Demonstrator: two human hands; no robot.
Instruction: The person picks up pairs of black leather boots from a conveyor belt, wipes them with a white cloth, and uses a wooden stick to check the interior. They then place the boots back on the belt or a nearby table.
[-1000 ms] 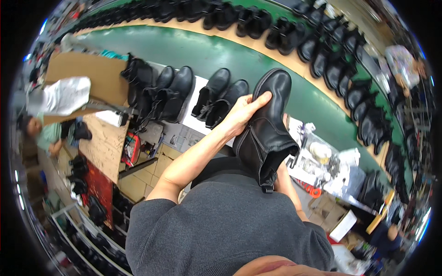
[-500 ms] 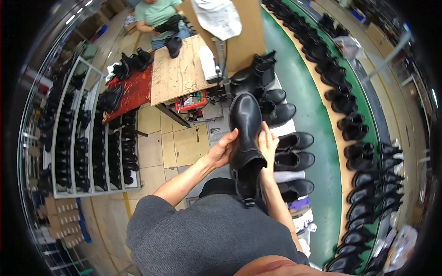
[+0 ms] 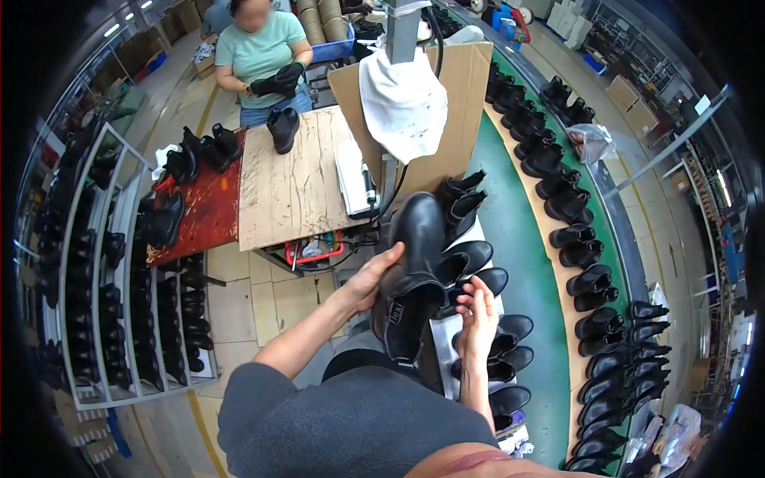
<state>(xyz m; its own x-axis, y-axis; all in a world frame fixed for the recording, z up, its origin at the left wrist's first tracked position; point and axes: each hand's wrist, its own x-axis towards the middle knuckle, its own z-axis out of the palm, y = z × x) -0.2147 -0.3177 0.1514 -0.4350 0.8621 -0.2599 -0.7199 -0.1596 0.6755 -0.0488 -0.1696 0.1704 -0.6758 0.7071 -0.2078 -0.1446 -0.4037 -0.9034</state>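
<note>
A shiny black ankle boot (image 3: 420, 231) is tilted in front of me, toe pointing away and its opening toward my body. My left hand (image 3: 368, 283) grips its left side, thumb on the upper. Just right of the boot, my right hand (image 3: 478, 319) is off it, palm up, with its fingers loosely spread and nothing seen in them. Beneath and beyond that hand, more black boots (image 3: 482, 279) stand in a row along the edge of the green conveyor (image 3: 538, 311).
Ahead is a wooden table (image 3: 295, 183) with a single boot on it, beside a cardboard panel (image 3: 466, 95) hung with a white cloth (image 3: 406, 103). A co-worker (image 3: 267, 60) in black gloves stands behind. Left is a shoe rack (image 3: 131, 382); right, a long line of boots (image 3: 590, 279).
My right hand has come off the boot and moved to its right. The boot, still in my left hand, has tipped so more of its inside shows. The view has shifted upward.
</note>
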